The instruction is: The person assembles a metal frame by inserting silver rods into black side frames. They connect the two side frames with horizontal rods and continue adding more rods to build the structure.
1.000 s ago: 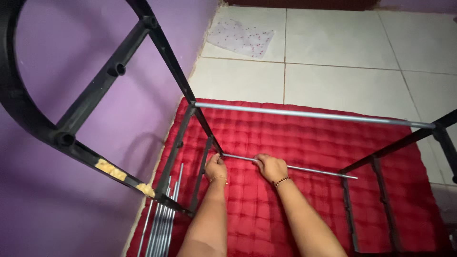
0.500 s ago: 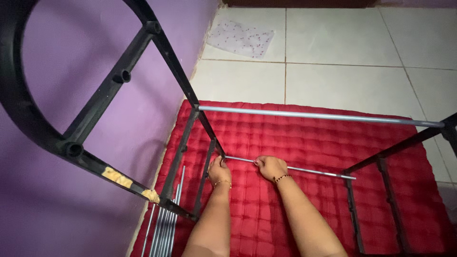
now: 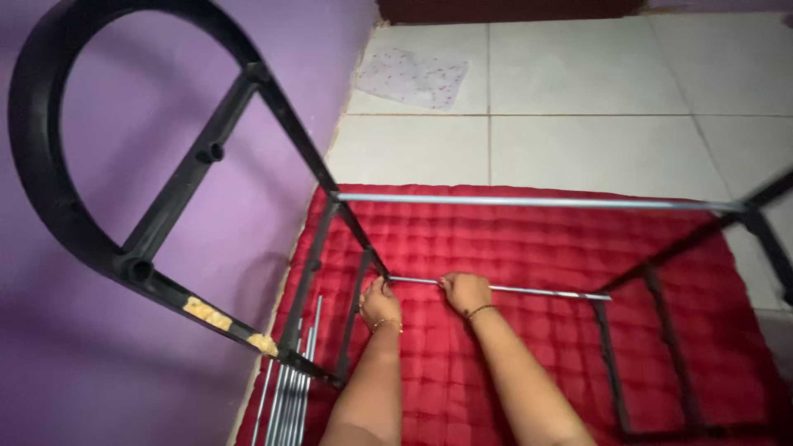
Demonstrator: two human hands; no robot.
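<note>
Gripping a thin metal rod (image 3: 504, 289) near its left end, the right hand (image 3: 465, 292) is closed around it above the red quilted mattress (image 3: 529, 248). The left hand (image 3: 379, 303) pinches the rod's tip where it meets the black side frame (image 3: 355, 239) near the mattress's left edge.

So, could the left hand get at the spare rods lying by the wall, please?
Probably yes. The left hand is at the rod where it meets the black frame; the spare rods lie just below and left of it, though a frame bar stands between.
</note>
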